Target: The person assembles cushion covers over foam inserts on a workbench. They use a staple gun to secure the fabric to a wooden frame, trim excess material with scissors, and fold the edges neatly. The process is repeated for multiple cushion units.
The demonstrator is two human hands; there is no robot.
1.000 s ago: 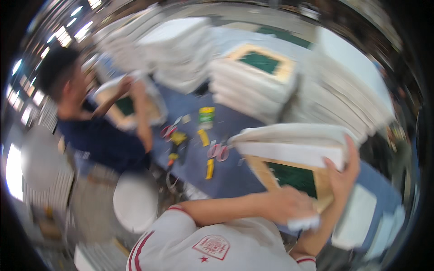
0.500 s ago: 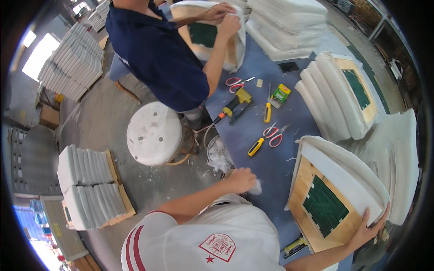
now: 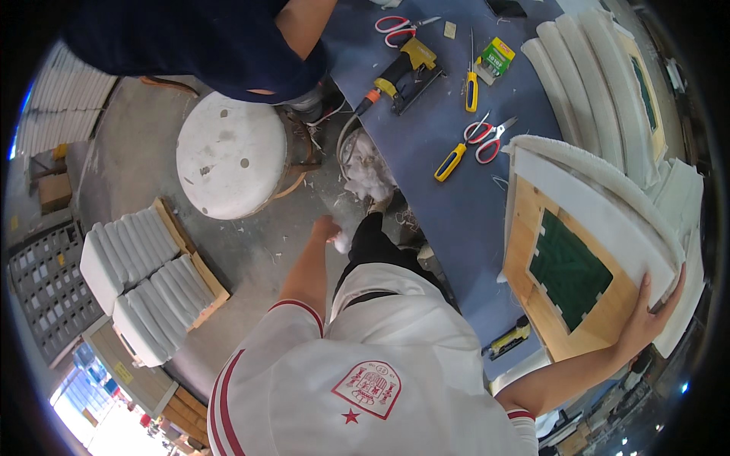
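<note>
My left hand (image 3: 327, 228) hangs low over the floor beside my leg, closed on a white tuft of stuffing (image 3: 342, 242). Out to the right, my right hand (image 3: 646, 311) grips the edge of a padded seat panel (image 3: 521, 266), fingers and thumb on its white rim. The panel stands tilted on the blue-grey table (image 3: 456, 228), its wooden back with a dark green webbing centre (image 3: 569, 270) turned to me. White fabric and padding wrap its far side. Below the table edge, a bin of white fluff (image 3: 366, 167) stands not far from my left hand.
On the table lie a yellow nail gun (image 3: 407, 72) with a hose, two red-handled scissors (image 3: 490, 139), yellow-handled screwdrivers (image 3: 450, 162), a green box (image 3: 496, 58) and a stapler (image 3: 508, 340). Padded panels (image 3: 601, 91) stack at right. A co-worker (image 3: 198, 45) stands by a round stool (image 3: 230, 156).
My left hand has moved from the table edge leftward and down over the floor, still with the stuffing. My right hand keeps hold of the panel. The view has shifted.
</note>
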